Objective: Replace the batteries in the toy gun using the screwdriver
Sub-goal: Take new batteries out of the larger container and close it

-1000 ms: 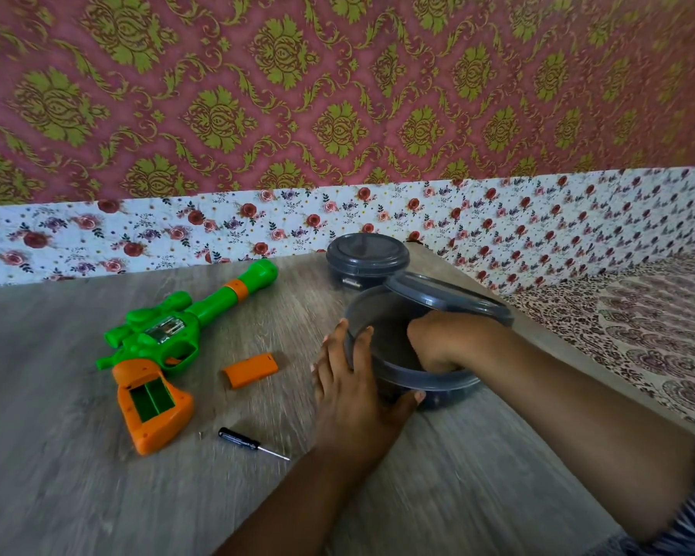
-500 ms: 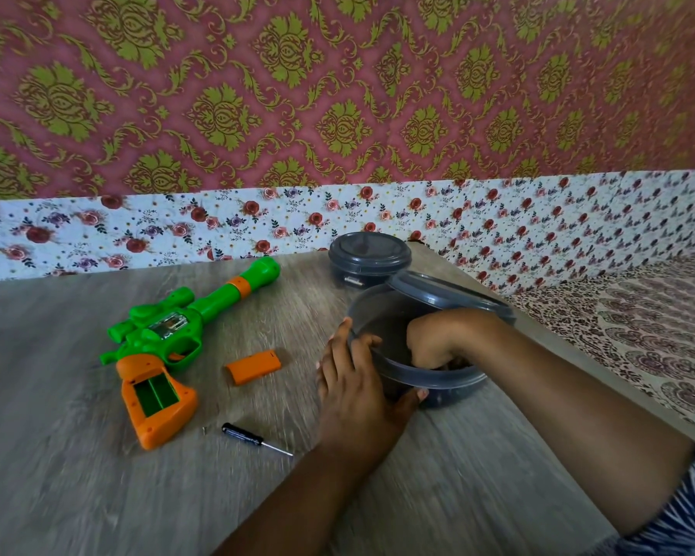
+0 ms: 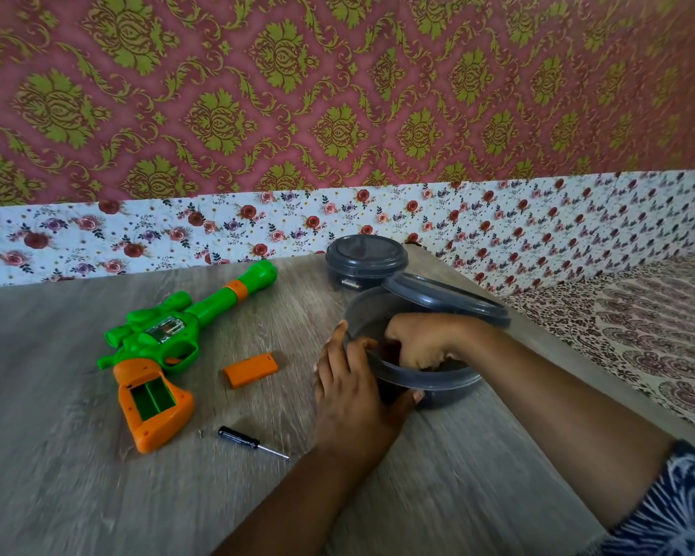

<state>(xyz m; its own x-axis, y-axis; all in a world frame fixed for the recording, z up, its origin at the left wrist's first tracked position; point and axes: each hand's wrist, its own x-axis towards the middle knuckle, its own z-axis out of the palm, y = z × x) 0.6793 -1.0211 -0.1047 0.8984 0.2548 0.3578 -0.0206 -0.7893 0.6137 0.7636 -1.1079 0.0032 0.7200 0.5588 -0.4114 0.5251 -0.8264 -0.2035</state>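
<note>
Head view: left hand (image 3: 358, 399) grips the open tub (image 3: 426, 389), steadying it; right hand (image 3: 424, 343) reaches inside, clench unclear. Toy gun (image 3: 165, 347) lies left on the bench (image 3: 77, 495), compartment open.

Bare table (image 3: 57, 475) lay across the lower left; gun (image 3: 157, 347), cover (image 3: 250, 369) and screwdriver (image 3: 249, 441) blocked centre-left, two tubs (image 3: 430, 389) centre-right.

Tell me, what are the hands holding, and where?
The left hand grips the open round grey plastic container by its near rim. The right hand reaches inside; anything it holds is hidden.
</note>
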